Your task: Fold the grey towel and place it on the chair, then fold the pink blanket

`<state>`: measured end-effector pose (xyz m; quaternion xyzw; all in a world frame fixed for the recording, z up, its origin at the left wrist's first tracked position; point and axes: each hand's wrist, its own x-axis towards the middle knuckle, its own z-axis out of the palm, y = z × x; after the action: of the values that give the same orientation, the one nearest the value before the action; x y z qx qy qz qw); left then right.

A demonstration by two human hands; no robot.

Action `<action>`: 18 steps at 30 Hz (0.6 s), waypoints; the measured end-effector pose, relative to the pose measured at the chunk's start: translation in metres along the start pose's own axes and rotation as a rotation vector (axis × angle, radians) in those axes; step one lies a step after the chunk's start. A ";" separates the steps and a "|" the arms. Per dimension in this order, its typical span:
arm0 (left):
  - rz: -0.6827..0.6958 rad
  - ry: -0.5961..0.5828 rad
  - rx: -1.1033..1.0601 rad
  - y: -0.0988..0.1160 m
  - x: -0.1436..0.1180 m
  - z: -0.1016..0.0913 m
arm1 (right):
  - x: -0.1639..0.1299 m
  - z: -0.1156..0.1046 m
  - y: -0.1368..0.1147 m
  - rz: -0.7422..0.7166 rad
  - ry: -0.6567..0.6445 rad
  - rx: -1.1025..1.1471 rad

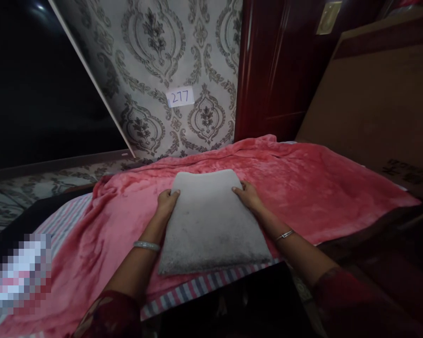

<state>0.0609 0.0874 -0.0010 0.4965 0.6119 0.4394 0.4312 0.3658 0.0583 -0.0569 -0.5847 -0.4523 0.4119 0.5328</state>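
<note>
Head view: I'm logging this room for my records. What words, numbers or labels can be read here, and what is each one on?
"277": handwritten on a white paper slip stuck to the patterned wallpaper.
Dark print on the brown cardboard at right: too dim to read.
Nothing readable on the grey pillow or pink blanket.

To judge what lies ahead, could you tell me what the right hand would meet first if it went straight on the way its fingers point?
The right hand points inward at the grey pillow, which it already touches.

I counted one flat grey foam pillow (pixel 211 220) and one pink plush blanket (pixel 303 183). One white paper label (pixel 180 97) was there, and I wore two wrist bangles (pixel 146 245).
</note>
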 end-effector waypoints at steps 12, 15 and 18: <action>-0.072 -0.250 -0.098 -0.003 -0.052 -0.038 | -0.080 -0.018 -0.014 0.301 -0.303 0.482; -0.179 -0.350 -0.294 -0.009 -0.074 -0.050 | -0.104 -0.020 -0.009 0.402 -0.419 0.683; -0.258 -0.423 -0.411 -0.005 -0.082 -0.051 | -0.114 -0.015 -0.008 0.443 -0.403 0.839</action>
<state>0.0213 -0.0001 0.0138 0.3976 0.4652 0.3825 0.6923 0.3508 -0.0556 -0.0478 -0.3114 -0.2073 0.7653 0.5238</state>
